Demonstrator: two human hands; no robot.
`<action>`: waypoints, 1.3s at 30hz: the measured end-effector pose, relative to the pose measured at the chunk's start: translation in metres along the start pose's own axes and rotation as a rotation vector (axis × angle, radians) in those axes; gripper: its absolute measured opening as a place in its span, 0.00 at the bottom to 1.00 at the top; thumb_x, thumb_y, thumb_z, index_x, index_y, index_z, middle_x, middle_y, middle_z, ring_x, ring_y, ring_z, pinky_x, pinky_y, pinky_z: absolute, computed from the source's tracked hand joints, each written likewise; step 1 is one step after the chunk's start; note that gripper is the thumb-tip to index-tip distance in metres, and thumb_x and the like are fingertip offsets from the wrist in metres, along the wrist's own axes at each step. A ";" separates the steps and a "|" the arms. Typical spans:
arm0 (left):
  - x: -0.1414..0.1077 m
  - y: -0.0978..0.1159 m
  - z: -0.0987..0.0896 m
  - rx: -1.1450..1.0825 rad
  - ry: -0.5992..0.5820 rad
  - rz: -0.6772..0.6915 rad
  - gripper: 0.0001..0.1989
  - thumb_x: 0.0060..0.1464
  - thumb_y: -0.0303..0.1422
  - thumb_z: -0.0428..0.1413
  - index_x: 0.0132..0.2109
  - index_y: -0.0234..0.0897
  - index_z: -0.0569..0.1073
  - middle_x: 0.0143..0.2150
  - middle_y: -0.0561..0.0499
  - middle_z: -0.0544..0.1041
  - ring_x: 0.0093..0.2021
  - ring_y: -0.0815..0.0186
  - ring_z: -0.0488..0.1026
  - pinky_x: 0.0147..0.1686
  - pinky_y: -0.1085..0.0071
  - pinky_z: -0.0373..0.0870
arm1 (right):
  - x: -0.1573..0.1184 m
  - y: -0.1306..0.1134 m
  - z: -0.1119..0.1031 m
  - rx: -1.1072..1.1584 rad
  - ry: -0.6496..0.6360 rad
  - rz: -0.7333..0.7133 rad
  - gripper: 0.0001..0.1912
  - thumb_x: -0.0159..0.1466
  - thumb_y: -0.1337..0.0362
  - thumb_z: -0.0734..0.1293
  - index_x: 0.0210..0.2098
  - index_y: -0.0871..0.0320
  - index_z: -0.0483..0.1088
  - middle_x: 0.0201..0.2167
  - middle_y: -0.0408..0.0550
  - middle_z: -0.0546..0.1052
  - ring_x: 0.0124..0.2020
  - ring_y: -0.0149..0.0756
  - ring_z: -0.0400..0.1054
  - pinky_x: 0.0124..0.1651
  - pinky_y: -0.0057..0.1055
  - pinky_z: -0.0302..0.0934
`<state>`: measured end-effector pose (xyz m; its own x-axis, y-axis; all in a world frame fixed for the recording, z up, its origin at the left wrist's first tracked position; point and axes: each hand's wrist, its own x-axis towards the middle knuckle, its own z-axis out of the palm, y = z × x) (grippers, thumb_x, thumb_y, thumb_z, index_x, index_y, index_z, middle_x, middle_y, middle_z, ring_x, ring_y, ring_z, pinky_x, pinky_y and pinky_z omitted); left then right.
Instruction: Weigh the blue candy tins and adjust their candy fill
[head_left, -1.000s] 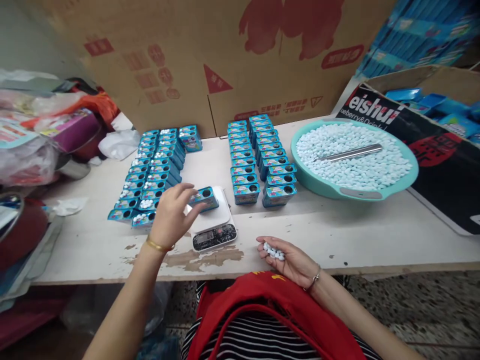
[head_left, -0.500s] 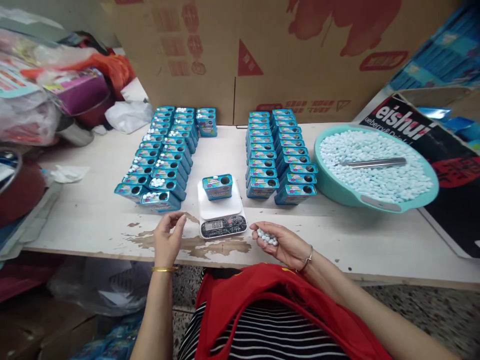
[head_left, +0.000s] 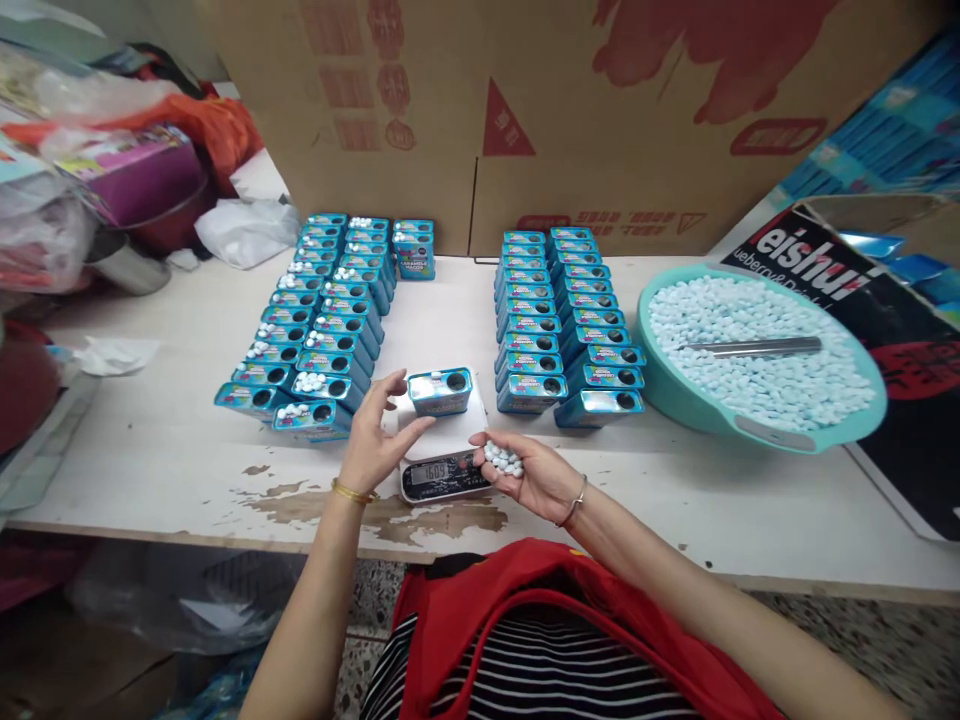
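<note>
A blue candy tin with a round hole in its top stands on the white digital scale, whose display seems to read 160.9. My left hand is at the tin's left side, thumb and fingers spread apart, with nothing in it. In my cupped right hand lies a small pile of white candies. That hand is just right of the scale's display, its fingertips over the scale's right edge.
Rows of blue tins stand on the left, several with candies on top. More tins fill rows on the right. A turquoise basin holds white candies and a metal scoop-like tool. A large cardboard box blocks the back.
My left hand has moved up and right to the side of the tin on the scale. My right hand, holding the candies, has shifted left toward the scale.
</note>
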<state>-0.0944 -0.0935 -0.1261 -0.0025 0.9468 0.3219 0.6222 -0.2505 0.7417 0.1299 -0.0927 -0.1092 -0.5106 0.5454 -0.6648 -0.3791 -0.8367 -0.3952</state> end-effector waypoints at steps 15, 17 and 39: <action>0.021 0.028 -0.009 0.539 -0.047 0.586 0.19 0.54 0.26 0.55 0.49 0.55 0.73 0.47 0.52 0.77 0.47 0.60 0.71 0.48 0.58 0.57 | 0.037 -0.008 0.029 0.301 -0.007 0.039 0.14 0.66 0.63 0.54 0.29 0.61 0.65 0.16 0.42 0.67 0.14 0.26 0.59 0.12 0.18 0.43; 0.020 0.029 -0.013 0.571 -0.058 0.633 0.18 0.54 0.26 0.56 0.48 0.56 0.73 0.46 0.53 0.78 0.46 0.60 0.72 0.47 0.59 0.57 | 0.037 -0.007 0.033 0.313 -0.010 0.054 0.14 0.66 0.63 0.54 0.28 0.61 0.65 0.15 0.41 0.66 0.12 0.25 0.57 0.11 0.18 0.41; -0.015 -0.011 0.005 0.024 -0.010 0.046 0.35 0.50 0.42 0.62 0.61 0.41 0.60 0.56 0.43 0.71 0.55 0.60 0.69 0.55 0.61 0.65 | -0.006 0.000 -0.047 0.090 0.020 -0.038 0.07 0.58 0.63 0.65 0.31 0.61 0.71 0.24 0.45 0.73 0.19 0.25 0.61 0.15 0.19 0.53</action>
<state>-0.0974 -0.1041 -0.1414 0.0347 0.9364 0.3492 0.6404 -0.2891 0.7116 0.1687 -0.0985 -0.1349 -0.4792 0.5744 -0.6636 -0.4657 -0.8073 -0.3626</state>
